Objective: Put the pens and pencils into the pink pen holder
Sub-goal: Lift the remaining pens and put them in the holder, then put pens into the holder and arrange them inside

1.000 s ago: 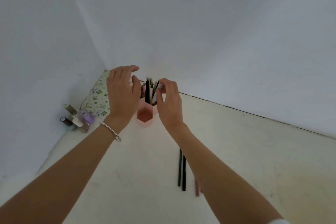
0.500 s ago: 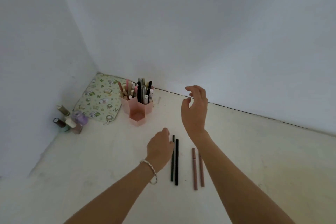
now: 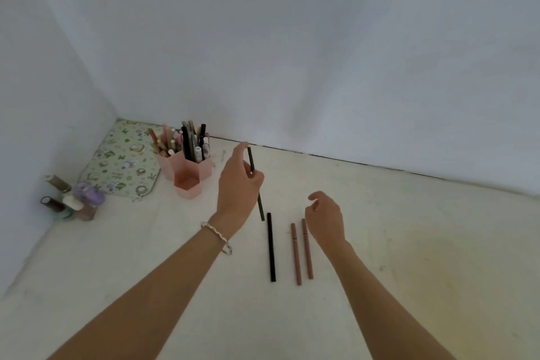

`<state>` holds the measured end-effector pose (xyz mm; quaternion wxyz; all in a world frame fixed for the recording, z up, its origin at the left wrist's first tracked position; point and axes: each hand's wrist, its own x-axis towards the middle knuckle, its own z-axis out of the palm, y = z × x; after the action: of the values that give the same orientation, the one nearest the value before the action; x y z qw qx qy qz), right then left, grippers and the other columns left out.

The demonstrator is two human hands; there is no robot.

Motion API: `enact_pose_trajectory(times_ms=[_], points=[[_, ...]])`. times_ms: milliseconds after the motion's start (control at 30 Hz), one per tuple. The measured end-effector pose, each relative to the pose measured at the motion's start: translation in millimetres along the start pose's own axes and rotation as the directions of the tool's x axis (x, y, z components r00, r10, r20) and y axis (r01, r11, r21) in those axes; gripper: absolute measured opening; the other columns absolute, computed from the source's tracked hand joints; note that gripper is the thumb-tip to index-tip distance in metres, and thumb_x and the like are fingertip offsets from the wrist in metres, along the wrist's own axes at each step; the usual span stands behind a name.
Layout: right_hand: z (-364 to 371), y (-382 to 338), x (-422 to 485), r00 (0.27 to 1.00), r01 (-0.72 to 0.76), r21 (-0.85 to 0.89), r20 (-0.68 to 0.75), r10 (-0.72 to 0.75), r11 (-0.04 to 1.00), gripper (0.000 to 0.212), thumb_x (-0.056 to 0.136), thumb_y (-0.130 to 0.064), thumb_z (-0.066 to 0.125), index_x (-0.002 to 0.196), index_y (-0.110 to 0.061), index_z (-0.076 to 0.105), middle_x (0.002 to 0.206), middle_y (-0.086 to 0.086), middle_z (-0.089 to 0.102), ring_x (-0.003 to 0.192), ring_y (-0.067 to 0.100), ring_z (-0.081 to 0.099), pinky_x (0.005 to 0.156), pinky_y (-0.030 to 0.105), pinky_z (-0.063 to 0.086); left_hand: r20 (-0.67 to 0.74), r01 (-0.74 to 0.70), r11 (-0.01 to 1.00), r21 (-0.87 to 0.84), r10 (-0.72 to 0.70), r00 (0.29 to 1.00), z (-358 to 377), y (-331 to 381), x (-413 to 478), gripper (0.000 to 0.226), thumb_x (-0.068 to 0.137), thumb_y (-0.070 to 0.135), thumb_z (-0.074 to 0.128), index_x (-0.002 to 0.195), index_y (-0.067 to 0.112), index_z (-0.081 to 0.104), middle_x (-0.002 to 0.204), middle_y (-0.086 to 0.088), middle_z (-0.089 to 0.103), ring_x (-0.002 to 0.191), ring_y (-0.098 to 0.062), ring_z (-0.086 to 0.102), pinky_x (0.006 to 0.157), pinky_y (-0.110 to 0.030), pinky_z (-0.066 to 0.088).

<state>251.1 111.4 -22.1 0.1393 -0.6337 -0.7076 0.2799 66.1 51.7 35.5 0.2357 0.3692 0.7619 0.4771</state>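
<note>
**Left Hand Holds One Dark Pen; Three Pens Lie on the Tabletop**

1. Nearest the camera, two bare forearms reach forward over the off-white tabletop (image 3: 409, 242). The left wrist carries a thin silver bracelet (image 3: 217, 237).

2. Three pens lie on the tabletop between the forearms, roughly parallel and pointing away from the camera:
   - a long black pen (image 3: 271, 247), on the left;
   - a dusty-pink pen (image 3: 295, 254), in the middle;
   - a second dusty-pink pen (image 3: 307, 248), just beside the first, on the right.

3. The right hand (image 3: 327, 219) hovers over the far end of the right-hand pink pen. Its fingers are loosely curled and slightly apart, and hold nothing.

4. The left hand (image 3: 238, 187) is raised above the tabletop. Its fingers pinch a slim dark pen (image 3: 250, 158) near the middle of the shaft. The pen stands nearly upright, tilted slightly; its lower end shows below the hand, just beyond the far end of the black pen.

5. Farther away, to the left of the left hand, stands the pink plastic pen holder with hexagonal compartments (image 3: 187, 184). The rear compartments are crowded with upright pens and pencils; the low front compartment appears empty.

6. Behind the holder, a green floral-patterned pouch (image 3: 122, 161) lies in the corner. A cluster of small bottles (image 3: 71, 199) stands against the left wall.
</note>
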Motion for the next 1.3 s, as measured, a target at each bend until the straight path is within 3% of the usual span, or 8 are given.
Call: enact_pose_trajectory(times_ms=[100,300,433,600,833,967,1133,1300], points=[[5,16,-9,0.984,-0.039,-0.178,0.163,0.068,0.983,0.034,0.092,-0.013,0.052,0.126,-0.012,0.052,0.111,0.011,0.063,0.101,0.025,0.061,0.077,0.027,0.043,-0.045,-0.127,0.988,-0.087,0.123,0.991,-6,22,11,0.065,0.082,0.008,0.061,0.138,0.036,0.041,0.083,0.006,0.056,0.074,-0.009,0.057,0.068,-0.014,0.042],[9,17,-17,0.983,0.046,-0.272,0.183,0.004,0.961,0.033,0.092,-0.006,0.046,0.125,-0.011,0.049,0.109,0.01,0.055,0.089,0.028,0.059,0.071,0.028,0.043,-0.064,-0.195,0.977,-0.081,0.19,0.98,-14,24,7,0.063,0.086,0.008,0.061,0.139,0.037,0.043,0.095,0.012,0.053,0.077,-0.001,0.058,0.066,-0.007,0.046],[-17,-28,5,0.987,0.138,-0.014,-0.078,-0.138,0.99,0.03,0.082,-0.001,0.053,0.11,-0.012,0.056,0.097,0.006,0.053,0.081,0.025,0.06,0.072,0.033,0.047,-0.227,-0.224,0.974,0.018,0.222,0.948,-51,12,25,0.056,0.086,0.004,0.061,0.135,0.027,0.047,0.097,0.004,0.057,0.078,-0.007,0.06,0.07,-0.013,0.05],[-34,-89,11,0.907,0.384,0.297,-0.297,-0.297,0.874,0.038,0.082,0.001,0.058,0.115,-0.018,0.058,0.099,-0.008,0.053,0.079,0.0,0.057,0.073,0.013,0.047,-0.368,-0.178,0.941,0.288,0.28,0.886,-95,-11,61,0.043,0.089,0.013,0.062,0.126,0.026,0.046,0.095,0.0,0.063,0.08,-0.017,0.06,0.078,-0.041,0.054],[-19,-135,5,0.833,0.538,0.392,-0.378,-0.403,0.746,0.039,0.083,0.004,0.06,0.116,-0.015,0.059,0.097,-0.006,0.057,0.083,0.004,0.059,0.077,0.014,0.049,-0.241,-0.199,0.736,0.647,0.446,0.862,-101,-39,88,0.037,0.088,0.012,0.061,0.121,0.022,0.049,0.083,0.003,0.061,0.082,-0.022,0.06,0.09,-0.037,0.039],[1,-158,4,0.817,0.57,0.427,-0.383,-0.431,0.702,0.035,0.086,0.003,0.06,0.116,-0.013,0.058,0.096,-0.008,0.057,0.085,0.002,0.061,0.079,0.017,0.052,-0.181,-0.228,0.638,0.736,0.509,0.841,-99,-49,89,0.016,0.09,0.025,0.059,0.091,0.018,0.072,0.104,0.001,0.07,0.11,-0.023,0.058,0.1,-0.04,0.033],[37,-198,10,0.79,0.613,0.468,-0.348,-0.505,0.637,0.031,0.089,-0.004,0.061,0.114,-0.022,0.054,0.097,-0.003,0.059,0.088,0.005,0.062,0.081,0.019,0.053,-0.349,-0.264,0.727,0.633,0.573,0.742,-116,-40,91,0.023,0.093,0.02,0.051,0.109,0.017,0.068,0.12,-0.001,0.064,0.119,-0.025,0.052,0.101,-0.038,0.034],[76,-206,18,0.758,0.649,0.337,-0.219,-0.614,0.682,0.025,0.092,-0.005,0.058,0.115,-0.015,0.056,0.105,0.001,0.059,0.088,0.011,0.061,0.08,0.033,0.053,-0.435,-0.267,0.837,0.477,0.489,0.756,-140,-23,90,0.029,0.092,0.013,0.047,0.116,0.014,0.063,0.115,-0.001,0.065,0.114,-0.022,0.054,0.096,-0.03,0.034]])
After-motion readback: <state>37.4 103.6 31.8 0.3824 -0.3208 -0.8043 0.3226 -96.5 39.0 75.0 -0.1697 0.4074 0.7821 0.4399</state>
